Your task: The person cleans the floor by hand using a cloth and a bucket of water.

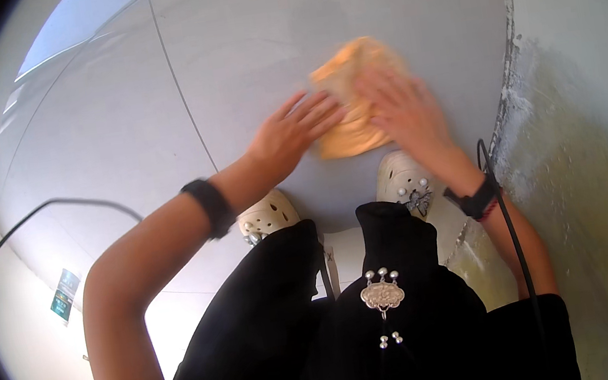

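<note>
An orange cloth (pixel 350 141) lies spread and creased on the grey tiled floor (pixel 244 43). My left hand (pixel 297 125) reaches onto its left edge, fingers stretched out and flat. My right hand (pixel 406 117) rests over the cloth's right part, fingers extended and slightly blurred by motion. Both wrists have dark bands. Just below the cloth are my two cream clogs (pixel 265 215) with decorations, partly hidden by black clothing.
A pale wall (pixel 573 59) with a stained lower part runs along the right, meeting the floor in a chipped seam. Thin black cables (pixel 53 200) loop at both sides. A small green label (pixel 64 295) is at the lower left, and bright reflections show at the upper left.
</note>
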### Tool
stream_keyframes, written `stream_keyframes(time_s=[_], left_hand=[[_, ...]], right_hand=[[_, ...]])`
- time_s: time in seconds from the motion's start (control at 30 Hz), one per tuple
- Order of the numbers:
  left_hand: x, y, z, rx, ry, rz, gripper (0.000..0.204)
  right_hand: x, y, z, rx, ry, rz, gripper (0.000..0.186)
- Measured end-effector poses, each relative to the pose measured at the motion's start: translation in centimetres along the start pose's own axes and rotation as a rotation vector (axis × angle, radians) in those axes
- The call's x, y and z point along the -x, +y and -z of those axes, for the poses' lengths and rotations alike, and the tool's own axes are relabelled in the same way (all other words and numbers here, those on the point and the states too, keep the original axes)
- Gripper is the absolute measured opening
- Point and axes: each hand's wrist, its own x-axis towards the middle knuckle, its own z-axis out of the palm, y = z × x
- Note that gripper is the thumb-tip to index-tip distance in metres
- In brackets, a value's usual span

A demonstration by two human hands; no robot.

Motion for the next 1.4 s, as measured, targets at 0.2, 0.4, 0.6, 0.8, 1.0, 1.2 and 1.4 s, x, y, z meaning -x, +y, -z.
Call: stream_keyframes(time_s=[0.2, 0.4, 0.6, 0.8, 1.0, 1.2, 1.4], left_hand=[[-8.9, 2.2, 1.9, -0.115, 0.081, -0.136, 0.075], [-12.0, 7.1, 0.4, -0.186, -0.015, -0.354, 0.070], [-11.0, 6.9, 0.1, -0.209, 0.010, -0.371, 0.069], [-10.3, 6.1, -0.1, -0.226, 0.096, -0.330, 0.066], [-8.8, 5.4, -0.6, -0.317, 0.205, -0.252, 0.064], [-7.8, 4.1, -0.5, -0.345, 0.235, -0.178, 0.064], [-6.3, 1.6, 0.6, -0.326, 0.187, -0.135, 0.067]], right_hand=[[6.9, 4.9, -0.9, 0.030, 0.047, -0.382, 0.061], [14.0, -0.5, -4.7, 0.003, 0.102, -0.724, 0.060], [14.3, -0.3, -3.4, -0.228, 0.090, -0.674, 0.060], [12.7, 1.2, -1.8, -0.247, 0.065, -0.577, 0.061], [10.9, 1.5, -1.0, -0.233, 0.084, -0.508, 0.066], [8.9, 1.4, -0.6, -0.188, 0.090, -0.446, 0.068], [6.5, 0.8, -1.1, -0.130, 0.098, -0.427, 0.068]])
